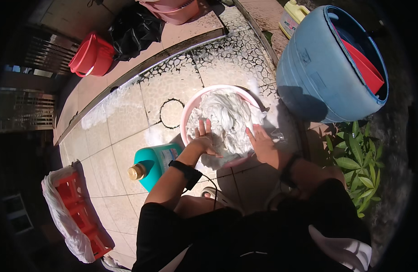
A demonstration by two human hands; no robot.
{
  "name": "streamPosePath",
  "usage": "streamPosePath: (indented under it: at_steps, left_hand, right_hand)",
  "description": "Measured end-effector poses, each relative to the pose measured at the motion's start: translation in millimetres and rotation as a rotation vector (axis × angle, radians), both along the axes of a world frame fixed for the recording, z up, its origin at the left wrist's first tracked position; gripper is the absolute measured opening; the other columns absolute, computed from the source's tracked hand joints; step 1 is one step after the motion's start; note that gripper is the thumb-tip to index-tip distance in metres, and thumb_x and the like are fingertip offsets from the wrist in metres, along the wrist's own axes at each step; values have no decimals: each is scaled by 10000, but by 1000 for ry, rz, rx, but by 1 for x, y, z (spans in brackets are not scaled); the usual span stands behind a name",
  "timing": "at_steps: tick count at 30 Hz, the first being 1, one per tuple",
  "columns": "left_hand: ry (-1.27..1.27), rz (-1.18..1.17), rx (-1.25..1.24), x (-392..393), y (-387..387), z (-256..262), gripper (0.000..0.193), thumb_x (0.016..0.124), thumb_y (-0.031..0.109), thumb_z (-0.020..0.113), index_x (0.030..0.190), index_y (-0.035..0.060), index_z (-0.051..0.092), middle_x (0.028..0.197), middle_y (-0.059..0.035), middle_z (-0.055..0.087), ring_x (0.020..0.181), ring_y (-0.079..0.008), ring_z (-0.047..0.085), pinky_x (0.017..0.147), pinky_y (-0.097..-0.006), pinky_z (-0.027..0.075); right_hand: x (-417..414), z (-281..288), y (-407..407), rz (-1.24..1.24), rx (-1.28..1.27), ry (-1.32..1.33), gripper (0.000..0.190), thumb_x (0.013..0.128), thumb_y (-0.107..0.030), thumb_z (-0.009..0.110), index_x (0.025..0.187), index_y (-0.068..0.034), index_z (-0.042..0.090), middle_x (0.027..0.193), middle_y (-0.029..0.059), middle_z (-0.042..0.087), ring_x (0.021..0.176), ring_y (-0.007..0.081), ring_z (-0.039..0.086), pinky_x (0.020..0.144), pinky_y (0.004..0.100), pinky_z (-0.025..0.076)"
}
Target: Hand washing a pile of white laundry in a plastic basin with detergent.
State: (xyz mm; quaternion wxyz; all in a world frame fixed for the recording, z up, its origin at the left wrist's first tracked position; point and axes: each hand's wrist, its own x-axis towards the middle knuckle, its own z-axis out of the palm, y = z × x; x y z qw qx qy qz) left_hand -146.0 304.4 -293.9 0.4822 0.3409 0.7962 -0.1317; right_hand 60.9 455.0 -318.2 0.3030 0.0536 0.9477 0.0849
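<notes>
A round pink basin [186, 117] stands on the tiled ground before me, heaped with wet white cloth [226, 108]. My left hand [205, 141] rests on the near left part of the heap, its fingers spread. At the near right side, my right hand [261, 142] lies against the cloth with thumb and fingers apart. Neither hand is closed around a fold. Some greyish cloth [217, 161] hangs over the near rim. Left of the basin is a teal plastic jug [151, 166] with a gold cap, partly behind my left forearm.
A blue plastic barrel [317, 68] with a red container [363, 68] inside stands at right, beside a yellow jug [292, 17] and a leafy plant [358, 166]. A red crate [80, 210] lined with white plastic is at left. Beyond the ledge are a red bucket [93, 56] and black bag [136, 30].
</notes>
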Motion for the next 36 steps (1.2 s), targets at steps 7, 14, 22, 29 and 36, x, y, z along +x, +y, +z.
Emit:
streamPosePath:
  at_steps: [7, 14, 22, 29, 36]
  left_hand:
    - [277, -227, -164, 39, -3, -24, 1152, 629, 482, 730, 1461, 41, 66, 1466, -284, -240, 1381, -472, -113, 1066, -628, 84]
    - [596, -226, 152, 41, -25, -75, 915, 715, 400, 663, 1421, -32, 272, 1509, -268, -88, 1398, -431, 42, 1080, -565, 175]
    - [413, 129, 666, 29, -27, -43, 823, 646, 136, 676, 1364, 46, 283, 1257, -252, 420, 1070, -431, 517, 894, -447, 462]
    - [91, 668, 1067, 36, -10, 4, 562, 685, 30, 568, 1241, 19, 484, 1090, -185, 622, 990, -287, 613, 839, -359, 482]
    - [-515, 1082, 1250, 28, -17, 75, 359, 701, -20, 542, 1059, 7, 548, 875, -61, 595, 735, -156, 572, 651, -299, 470]
  right_hand:
    - [-29, -64, 3, 2, -226, -142, 498, 810, -350, 551, 1113, 41, 603, 1208, 201, 562, 1197, 295, 451, 1004, 400, 260]
    - [-37, -41, 17, -63, -471, -171, 867, 562, -564, 721, 1108, 95, 580, 1198, 259, 536, 1166, 342, 469, 1011, 377, 269]
    - [-22, -51, -24, -550, -382, 506, 564, 681, -238, 656, 1133, 76, 528, 1134, 257, 573, 1126, 313, 524, 995, 374, 322]
    - [-59, 3, 5, -1171, -823, 900, 550, 672, -142, 618, 1198, 2, 546, 1128, 227, 606, 1107, 334, 554, 935, 361, 427]
    - [-87, 103, 19, -926, -914, 1082, 558, 640, -150, 643, 1153, 57, 575, 1081, 251, 622, 1035, 323, 602, 906, 343, 452]
